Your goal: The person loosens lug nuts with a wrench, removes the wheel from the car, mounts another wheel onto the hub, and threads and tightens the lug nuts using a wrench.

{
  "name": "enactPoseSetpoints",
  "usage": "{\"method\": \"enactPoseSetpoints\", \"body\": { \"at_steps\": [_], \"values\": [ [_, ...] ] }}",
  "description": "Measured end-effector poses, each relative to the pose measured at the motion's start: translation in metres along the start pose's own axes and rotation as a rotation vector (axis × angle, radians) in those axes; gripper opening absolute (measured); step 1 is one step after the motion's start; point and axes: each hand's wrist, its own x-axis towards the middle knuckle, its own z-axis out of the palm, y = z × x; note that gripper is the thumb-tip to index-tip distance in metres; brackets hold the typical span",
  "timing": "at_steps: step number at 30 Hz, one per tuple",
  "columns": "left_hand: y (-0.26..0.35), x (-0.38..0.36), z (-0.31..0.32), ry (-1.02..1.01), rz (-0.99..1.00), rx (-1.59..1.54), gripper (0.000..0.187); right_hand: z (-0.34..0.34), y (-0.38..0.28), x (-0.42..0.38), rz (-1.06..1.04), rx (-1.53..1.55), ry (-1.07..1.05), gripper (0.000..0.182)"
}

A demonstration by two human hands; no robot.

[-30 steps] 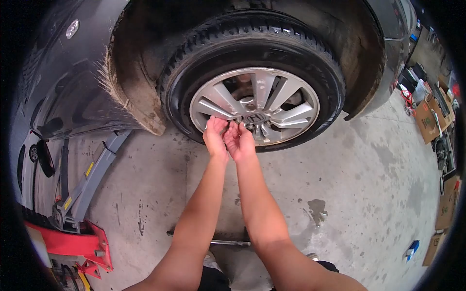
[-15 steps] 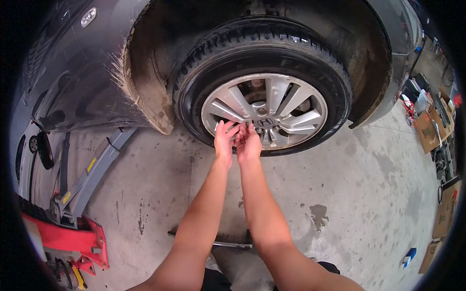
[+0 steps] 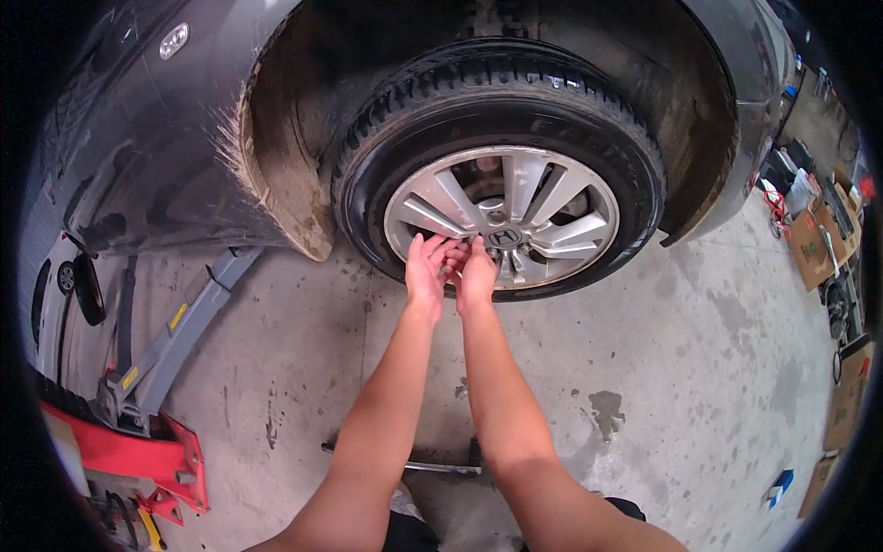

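Here, fingers: both sets curled inward and pressed together at the lower-left of the hub; whether they pinch anything I cannot tell, the fingertips hide it.
Left hand (image 3: 425, 271): palm facing right, fingers partly bent, touching the right hand's fingers.
Right hand (image 3: 476, 271): palm facing left, fingers bent against the rim, at about 7 o'clock from the hub cap (image 3: 503, 237).
Wheel (image 3: 502, 221): mounted on the car, face toward the camera, axle pointing straight out at the viewer; silver multi-spoke alloy, smooth metal.
Tyre (image 3: 432, 101): black rubber, ribbed tread visible along the top, round.
Wheel arch (image 3: 285, 175): at 9 o'clock of the tyre, caked with dried tan mud, ragged edge.
Car body (image 3: 138, 138): dark grey, glossy panels.
Floor (image 3: 699, 350): grey concrete, stained and blotched.
Lift arm (image 3: 179, 322): grey steel, at 8 o'clock, long axis slanting down-left to a red base (image 3: 138, 455).
Tool (image 3: 432, 465): slim metal bar lying flat between the forearms.
Boxes (image 3: 809, 244): cardboard, at 3 o'clock along the edge.
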Motion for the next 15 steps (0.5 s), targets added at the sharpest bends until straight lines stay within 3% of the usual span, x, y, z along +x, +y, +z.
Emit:
{"method": "enactPoseSetpoints", "body": {
  "at_steps": [2, 4, 6, 7, 10, 12, 14, 15],
  "values": [
    [-0.001, -0.002, 0.001, 0.048, 0.01, 0.06, 0.065, -0.007, -0.002, 0.002, 0.194, 0.18, -0.12, 0.051],
    [0.001, -0.003, 0.0, 0.038, 0.014, 0.078, 0.065, -0.005, -0.01, -0.003, 0.249, 0.231, -0.165, 0.053],
    [0.0, -0.002, 0.0, 0.026, 0.017, 0.091, 0.065, -0.002, -0.017, -0.013, 0.199, 0.0, 0.016, 0.052],
    [-0.001, -0.001, 0.0, 0.017, 0.024, 0.094, 0.066, 0.001, -0.012, -0.01, 0.065, -0.053, 0.043, 0.05],
    [-0.003, 0.0, 0.001, 0.015, 0.032, 0.103, 0.066, 0.003, -0.002, -0.001, -0.033, -0.131, 0.052, 0.048],
    [-0.007, 0.002, 0.0, 0.022, 0.031, 0.109, 0.065, -0.003, -0.006, 0.0, 0.051, 0.012, -0.036, 0.044],
    [-0.015, 0.008, -0.003, 0.046, 0.047, 0.111, 0.066, -0.003, -0.013, -0.005, 0.315, 0.217, -0.048, 0.042],
    [-0.013, 0.007, -0.002, 0.046, 0.047, 0.112, 0.066, -0.001, -0.012, -0.008, 0.251, 0.102, -0.005, 0.041]
  ]
}}
